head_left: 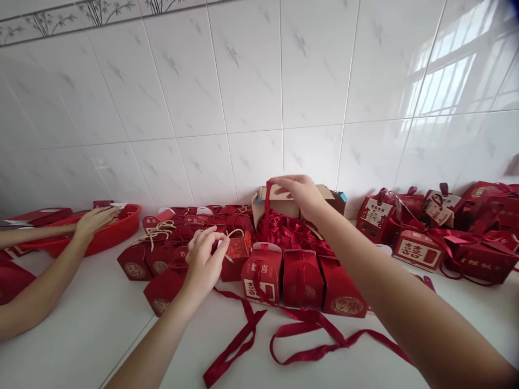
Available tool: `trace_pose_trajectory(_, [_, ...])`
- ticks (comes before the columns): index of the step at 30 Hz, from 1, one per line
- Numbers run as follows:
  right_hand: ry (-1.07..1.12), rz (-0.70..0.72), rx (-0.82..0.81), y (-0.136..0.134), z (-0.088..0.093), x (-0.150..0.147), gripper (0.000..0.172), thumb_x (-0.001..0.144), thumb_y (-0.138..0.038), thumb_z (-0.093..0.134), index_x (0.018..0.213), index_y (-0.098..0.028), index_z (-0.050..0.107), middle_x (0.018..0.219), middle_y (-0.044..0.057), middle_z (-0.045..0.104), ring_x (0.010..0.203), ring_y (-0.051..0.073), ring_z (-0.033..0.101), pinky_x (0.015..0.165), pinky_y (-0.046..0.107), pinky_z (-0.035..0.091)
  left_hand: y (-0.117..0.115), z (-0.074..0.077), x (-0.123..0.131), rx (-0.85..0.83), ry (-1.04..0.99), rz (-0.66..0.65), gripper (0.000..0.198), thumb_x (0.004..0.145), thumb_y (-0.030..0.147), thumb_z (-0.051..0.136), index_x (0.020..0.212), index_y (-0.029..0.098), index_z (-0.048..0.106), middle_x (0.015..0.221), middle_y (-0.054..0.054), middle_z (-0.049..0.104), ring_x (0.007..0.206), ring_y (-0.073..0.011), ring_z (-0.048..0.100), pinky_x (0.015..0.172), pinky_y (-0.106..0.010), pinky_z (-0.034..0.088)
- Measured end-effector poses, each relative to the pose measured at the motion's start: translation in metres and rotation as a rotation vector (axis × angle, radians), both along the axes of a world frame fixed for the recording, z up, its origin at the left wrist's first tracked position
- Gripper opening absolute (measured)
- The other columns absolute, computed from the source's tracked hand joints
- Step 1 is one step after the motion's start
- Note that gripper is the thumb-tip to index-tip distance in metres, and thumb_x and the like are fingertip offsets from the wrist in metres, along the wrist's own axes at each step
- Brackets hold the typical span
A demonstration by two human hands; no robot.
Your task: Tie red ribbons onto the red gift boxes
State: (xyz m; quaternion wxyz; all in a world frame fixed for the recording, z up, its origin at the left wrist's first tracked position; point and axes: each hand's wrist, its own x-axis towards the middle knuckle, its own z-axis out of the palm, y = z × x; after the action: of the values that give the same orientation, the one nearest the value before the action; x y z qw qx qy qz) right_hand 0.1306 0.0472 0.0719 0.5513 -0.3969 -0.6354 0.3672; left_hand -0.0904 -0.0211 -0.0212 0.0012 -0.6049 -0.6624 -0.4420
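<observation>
My right hand (299,193) is raised over an open cardboard box (279,204) and pinches a red ribbon (267,213) that hangs straight down into a heap of red ribbons (288,231). My left hand (205,261) is lower, its fingers closed on the rope handle of a small red gift box (236,255). In front of the ribbon heap stands a row of red gift boxes (302,278). Loose red ribbons (308,337) trail across the white counter (89,324) toward me.
Another person's hand (94,220) reaches into a red tray (106,233) at the left. More flat red boxes (162,259) lie left of centre. Finished boxes tied with ribbon (421,237) crowd the right. A white tiled wall (251,92) backs the counter.
</observation>
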Motion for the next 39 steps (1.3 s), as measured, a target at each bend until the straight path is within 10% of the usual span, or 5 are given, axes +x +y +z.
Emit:
trace_pose_trajectory(10, [-0.165, -0.223, 0.076, 0.025, -0.015, 0.010, 0.036, 0.075, -0.013, 0.053, 0.109, -0.014, 0.066, 0.118, 0.011, 0.062, 0.118, 0.028, 0.050, 0.099, 0.047, 0.037, -0.070, -0.089, -0.014, -0.351, 0.072, -0.257, 0.019, 0.078, 0.042, 0.055, 0.073, 0.025, 0.059, 0.086, -0.004, 0.066, 0.091, -0.0248, 0.060, 0.086, -0.038, 0.047])
trace_pose_trajectory(16, [-0.388, -0.158, 0.393, -0.062, -0.057, 0.024, 0.022, 0.080, -0.014, 0.051, 0.094, -0.018, 0.067, 0.106, 0.008, 0.064, 0.098, 0.021, 0.060, 0.084, 0.034, 0.047, -0.096, -0.121, -0.020, -0.443, 0.133, -0.213, 0.015, 0.074, 0.039, 0.061, 0.074, 0.024, 0.059, 0.084, -0.003, 0.066, 0.086, -0.0245, 0.062, 0.083, -0.039, 0.047])
trace_pose_trajectory(23, [-1.273, 0.095, -0.060, -0.142, -0.142, 0.067, 0.024, 0.080, -0.011, 0.050, 0.065, -0.021, 0.066, 0.072, 0.004, 0.066, 0.066, 0.019, 0.062, 0.053, 0.027, 0.035, -0.108, -0.123, -0.041, -0.288, 0.090, -0.104, 0.015, 0.076, 0.038, 0.055, 0.076, 0.024, 0.061, 0.087, -0.003, 0.066, 0.090, -0.0252, 0.062, 0.082, -0.038, 0.047])
trace_pose_trajectory(29, [-1.157, 0.066, -0.133, -0.162, -0.196, 0.085, 0.036, 0.088, -0.016, 0.045, 0.114, -0.028, 0.067, 0.095, 0.008, 0.065, 0.082, 0.023, 0.064, 0.068, 0.032, 0.047, -0.118, -0.107, 0.018, -0.339, -0.011, -0.356, 0.020, 0.086, 0.041, 0.048, 0.089, 0.024, 0.059, 0.095, -0.002, 0.065, 0.095, -0.0205, 0.061, 0.085, -0.032, 0.048])
trace_pose_trajectory(39, [-0.821, 0.169, -0.073, -0.201, -0.220, 0.087, 0.039, 0.084, -0.015, 0.050, 0.120, -0.023, 0.062, 0.103, 0.012, 0.059, 0.085, 0.020, 0.062, 0.075, 0.029, 0.051, -0.100, -0.116, 0.070, -0.556, 0.163, -0.334, 0.011, 0.082, 0.024, 0.045, 0.075, 0.022, 0.052, 0.083, -0.003, 0.060, 0.082, -0.0220, 0.058, 0.072, -0.035, 0.048])
